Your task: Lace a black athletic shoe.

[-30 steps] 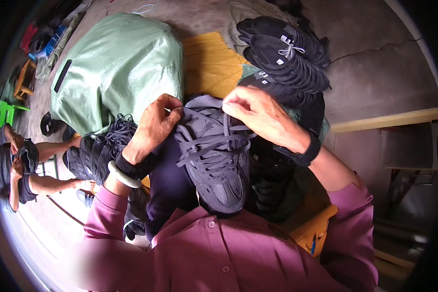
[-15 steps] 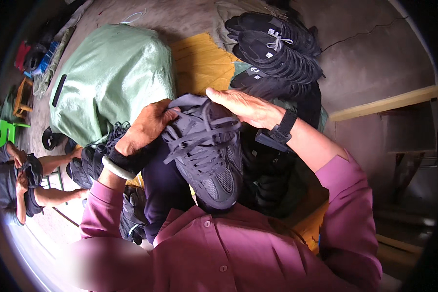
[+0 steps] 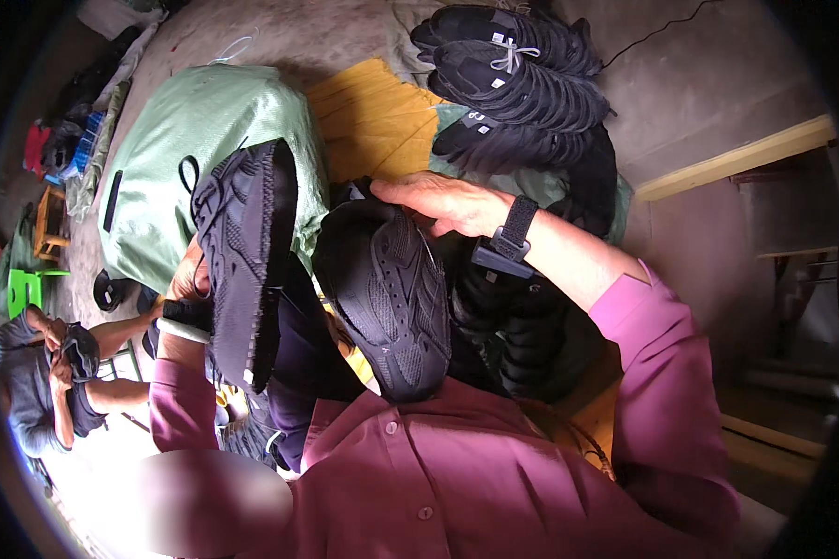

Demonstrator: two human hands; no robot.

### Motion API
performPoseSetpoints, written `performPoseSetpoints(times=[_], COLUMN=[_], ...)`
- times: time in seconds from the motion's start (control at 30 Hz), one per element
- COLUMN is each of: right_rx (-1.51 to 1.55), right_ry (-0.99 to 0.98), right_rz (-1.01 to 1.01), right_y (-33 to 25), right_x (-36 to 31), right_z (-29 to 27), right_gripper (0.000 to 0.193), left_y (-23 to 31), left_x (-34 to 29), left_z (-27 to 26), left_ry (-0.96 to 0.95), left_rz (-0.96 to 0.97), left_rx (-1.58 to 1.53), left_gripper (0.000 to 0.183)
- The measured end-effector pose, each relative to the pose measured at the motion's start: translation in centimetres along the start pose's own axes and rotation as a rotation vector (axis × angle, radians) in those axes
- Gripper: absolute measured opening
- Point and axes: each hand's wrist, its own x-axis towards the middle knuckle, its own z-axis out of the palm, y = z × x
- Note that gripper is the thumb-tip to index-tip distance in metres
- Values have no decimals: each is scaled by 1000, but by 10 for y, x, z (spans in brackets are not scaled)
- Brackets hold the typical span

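A dark laced shoe upper (image 3: 238, 261) is held upright at the left, its stitched lower edge facing right. My left hand (image 3: 193, 270) grips it from behind, and the shoe upper hides most of the fingers. In front of my chest lies a second dark shoe upper (image 3: 391, 298), toe toward me, with a row of eyelets along its side. My right hand (image 3: 449, 203) is closed at its far heel end, thumb stretched along the top edge and the other fingers partly hidden. Below the right wrist, more dark shoe uppers (image 3: 522, 326) lie in shadow.
A green woven sack (image 3: 214, 112) bulges at the far left, beside a yellow sheet (image 3: 373, 116). Stacked black shoe uppers (image 3: 522, 88) stand at the far right, near a wooden beam (image 3: 736, 158). At left, another person (image 3: 42, 373) handles a dark item near a green stool (image 3: 26, 289).
My left hand has moved left and lower with a laced shoe upper, turning it on its side. The second shoe upper has come into view by my right hand, which has shifted slightly left.
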Motion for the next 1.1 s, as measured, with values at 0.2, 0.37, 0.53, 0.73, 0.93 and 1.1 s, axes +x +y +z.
performPoseSetpoints(times=[0.2, 0.37, 0.53, 0.73, 0.93, 1.1], right_rx=[-562, -645, 5, 456, 680, 340], right_ry=[-326, -251, 146, 300, 427, 535], right_rz=[-829, -760, -312, -566, -698, -685], right_y=[17, 12, -9, -7, 16, 10], right_x=[25, 26, -5, -66, -132, -191], right_z=[-28, -22, -13, -62, -112, -97], right_gripper=[70, 52, 49, 43, 43, 62], left_y=[-3, -3, 0, 1, -4, -1], left_x=[-17, -28, -42, -48, -38, -19], left_z=[-28, -39, -49, -56, -59, -30], left_ry=[48, 70, 97, 123, 152, 318], left_rz=[34, 58, 83, 104, 102, 66], left_rx=[-32, -40, -32, -9, 42, 308], left_gripper=[39, 39, 38, 37, 36, 35])
